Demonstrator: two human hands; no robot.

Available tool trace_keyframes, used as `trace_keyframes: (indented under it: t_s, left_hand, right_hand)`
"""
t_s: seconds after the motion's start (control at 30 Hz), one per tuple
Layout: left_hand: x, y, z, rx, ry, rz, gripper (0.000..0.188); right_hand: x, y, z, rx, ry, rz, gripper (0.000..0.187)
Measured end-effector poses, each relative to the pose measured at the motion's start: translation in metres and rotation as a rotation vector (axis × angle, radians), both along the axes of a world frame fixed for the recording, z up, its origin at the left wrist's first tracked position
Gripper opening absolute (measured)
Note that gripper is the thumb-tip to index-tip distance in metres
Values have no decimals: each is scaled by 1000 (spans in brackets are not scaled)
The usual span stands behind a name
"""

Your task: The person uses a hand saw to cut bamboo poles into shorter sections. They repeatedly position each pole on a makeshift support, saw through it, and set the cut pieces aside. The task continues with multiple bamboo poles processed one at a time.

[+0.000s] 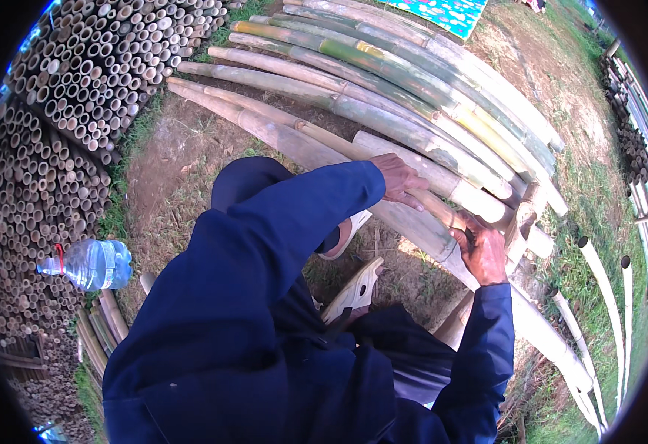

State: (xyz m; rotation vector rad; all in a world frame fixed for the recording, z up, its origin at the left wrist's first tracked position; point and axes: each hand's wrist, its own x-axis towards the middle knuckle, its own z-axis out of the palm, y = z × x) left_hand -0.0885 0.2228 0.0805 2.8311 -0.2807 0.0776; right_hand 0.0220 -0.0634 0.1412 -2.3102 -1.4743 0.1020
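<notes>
the slim, straight, tan bamboo pole point(324, 137) is the piece being worked on. it slants across the middle of the view, over a thick, pale, round bamboo pole point(420, 235), its far end off toward the upper left and its near end at the person's hands.

the left hand point(399, 179), at the end of a dark blue sleeve, comes down over the slim pole from above, its fingers bent across it with little gap, so it seems to have hold of it. the right hand point(482, 250) is just beyond, near the pole's end, fingers curled in tightly and apparently closed around it; whether anything else is tucked in that palm, i cannot tell.

next to the hands stands a short, thick, pale bamboo piece point(522, 226), tilted among the pole ends. farther off, a row of long, green-and-yellow bamboo poles point(383, 65) lies roughly side by side.

as for progress, the work looks to be partway through on this one pole: it is gripped but not yet let go or set aside. its surface shows no clear mark of finished work, and the end under the right hand is hidden, so what remains to be done there cannot be judged.
</notes>
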Motion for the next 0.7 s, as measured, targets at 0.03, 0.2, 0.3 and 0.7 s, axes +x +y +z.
trace_keyframes:
  t_s: [0.03, 0.2, 0.3, 0.7]
  left_hand:
    - [4, -5, -3, -12, -27, -20, 65]
    - [14, -11, -1, -18, -15, 13, 63]
    - [-11, 2, 3, -32, 10, 66, 65]
    - [6, -19, -36, -80, 133, 83, 70]
  right_hand:
    - [2, -3, -2, 8, -10, -4, 43]
    - [-1, -31, 0, 103, -139, -100, 63]
    - [-24, -89, 30, 264, -162, -379, 67]
    - [-259, -433, -175, 117, 197, -1630, 45]
